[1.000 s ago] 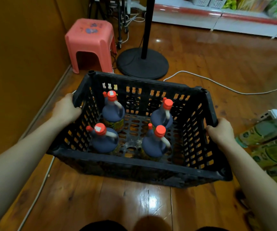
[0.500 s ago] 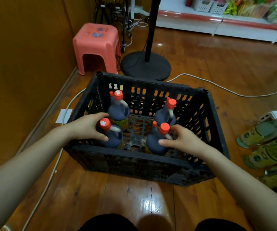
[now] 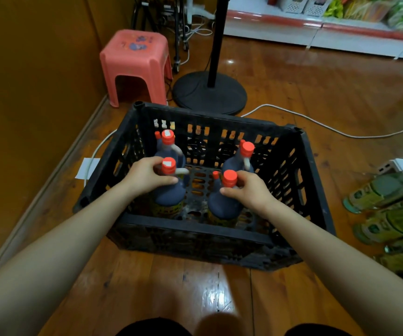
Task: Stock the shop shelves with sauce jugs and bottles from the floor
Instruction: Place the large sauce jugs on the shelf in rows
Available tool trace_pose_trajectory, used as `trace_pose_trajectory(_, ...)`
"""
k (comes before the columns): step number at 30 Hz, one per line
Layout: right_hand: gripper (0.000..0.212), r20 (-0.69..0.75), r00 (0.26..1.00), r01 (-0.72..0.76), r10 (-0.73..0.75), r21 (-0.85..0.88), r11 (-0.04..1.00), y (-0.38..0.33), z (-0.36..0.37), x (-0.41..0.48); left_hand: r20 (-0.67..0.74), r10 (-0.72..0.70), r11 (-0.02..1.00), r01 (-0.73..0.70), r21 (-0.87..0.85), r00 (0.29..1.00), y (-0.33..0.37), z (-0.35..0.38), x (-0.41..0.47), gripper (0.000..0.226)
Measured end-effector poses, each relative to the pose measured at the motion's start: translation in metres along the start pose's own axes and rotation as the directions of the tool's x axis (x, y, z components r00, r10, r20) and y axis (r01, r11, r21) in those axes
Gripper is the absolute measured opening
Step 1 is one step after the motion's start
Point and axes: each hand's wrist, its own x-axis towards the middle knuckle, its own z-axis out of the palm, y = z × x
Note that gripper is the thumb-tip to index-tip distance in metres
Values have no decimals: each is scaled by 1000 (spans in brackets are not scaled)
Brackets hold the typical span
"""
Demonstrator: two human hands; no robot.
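Observation:
A black slatted plastic crate (image 3: pixel 195 229) stands on the wooden floor and holds several dark sauce jugs with orange caps. My left hand (image 3: pixel 147 177) is wrapped around the neck of the near left jug (image 3: pixel 169 195). My right hand (image 3: pixel 249 190) grips the neck and handle of the near right jug (image 3: pixel 222 204). Both jugs stand upright inside the crate. Behind them stand a far left jug (image 3: pixel 169 144) and a far right jug (image 3: pixel 240 158), untouched.
A pink plastic stool (image 3: pixel 135 61) stands by the brown wall at the left. A black round fan base with pole (image 3: pixel 210 93) is behind the crate, with a white cable (image 3: pixel 316 122) across the floor. Green bottles (image 3: pixel 389 209) lie at the right. A shelf base (image 3: pixel 316 32) runs along the back.
My hands left the crate's side rims, reached inside and closed on the necks of the two near jugs. The view has tilted slightly closer to the crate.

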Motion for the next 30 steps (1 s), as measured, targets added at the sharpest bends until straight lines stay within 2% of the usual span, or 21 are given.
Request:
trace_pose_trajectory(3,24,-8,1000,18,-18,65,998,-1,6,2,-5,10,998,-11,-59,1000,3,9,2,30)
trace_pose_trajectory(7,22,-25,998,55,-54,33,998,1,6,0,-22,3,998,-4,-63,1000,2,6,2,31)
trace_pose_trajectory(12,13,-69,995,81,-75,83,993,-20,-23,-17,-171,-58,990,36,-133,984,35,-22,-10,37)
trace_pose_trajectory(18,25,-126,992,55,-34,172,984,-99,-107,-52,-250,-96,985,57,-161,964,133,-107,-28,26)
trace_pose_trajectory(23,14,-190,982,45,-12,174,984,-173,-201,-93,-253,-101,986,63,-154,962,234,-184,-46,20)
trace_pose_trajectory(27,18,-219,976,32,6,172,985,-230,-279,-133,-205,-95,979,54,-197,974,321,-245,-66,37)
trace_pose_trajectory(30,16,-259,966,30,17,177,984,-265,-336,-166,-190,-68,976,26,-215,979,386,-283,-81,37)
